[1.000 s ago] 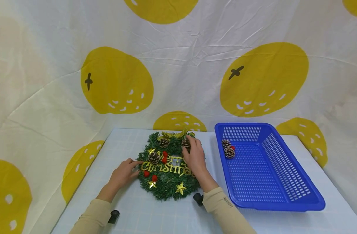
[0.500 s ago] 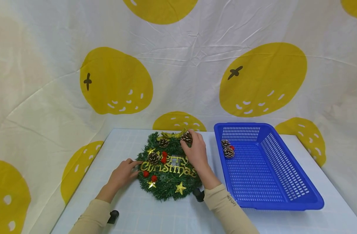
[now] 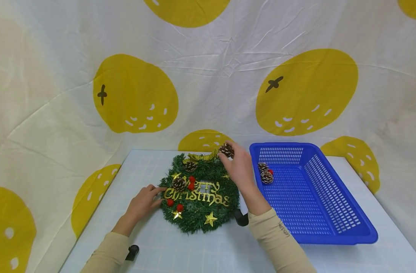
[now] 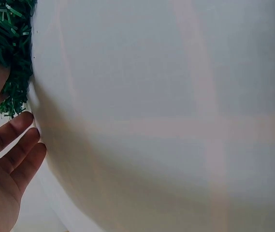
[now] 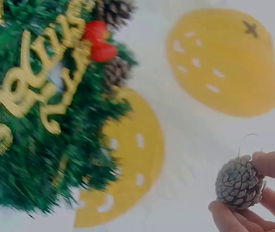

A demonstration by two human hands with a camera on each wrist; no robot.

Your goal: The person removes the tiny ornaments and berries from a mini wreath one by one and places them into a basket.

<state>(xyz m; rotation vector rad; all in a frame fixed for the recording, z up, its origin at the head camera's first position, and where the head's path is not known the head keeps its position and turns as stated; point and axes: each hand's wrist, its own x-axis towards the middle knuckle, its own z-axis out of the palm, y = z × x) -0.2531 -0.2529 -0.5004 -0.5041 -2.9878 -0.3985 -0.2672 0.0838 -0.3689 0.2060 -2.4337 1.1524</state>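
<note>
Up by the top right of the green Christmas wreath (image 3: pixel 197 223), my right hand (image 3: pixel 241 167) pinches a pine cone (image 3: pixel 226 150) between thumb and fingers. In the right wrist view the held pine cone (image 5: pixel 239 183) shows a thin wire loop on top and hangs apart from the greenery. My left hand (image 3: pixel 144 201) rests at the wreath's left edge, its fingers extended and touching the needles. Gold "Merry Christmas" lettering (image 3: pixel 197 195), a gold star (image 3: pixel 210 219), red balls (image 3: pixel 180 207) and two pine cones, one at the upper left (image 3: pixel 179 184), decorate the wreath.
A blue plastic basket (image 3: pixel 330 239) stands to the right, with pine cones (image 3: pixel 266 177) and a red ball (image 3: pixel 271 171) along its left side. Behind the white table (image 3: pixel 180 254) hangs a cloth (image 3: pixel 215 87) printed with yellow fruit.
My right hand has lifted the pine cone off the wreath's upper right and moved it up and to the right. The left hand has stayed in place.
</note>
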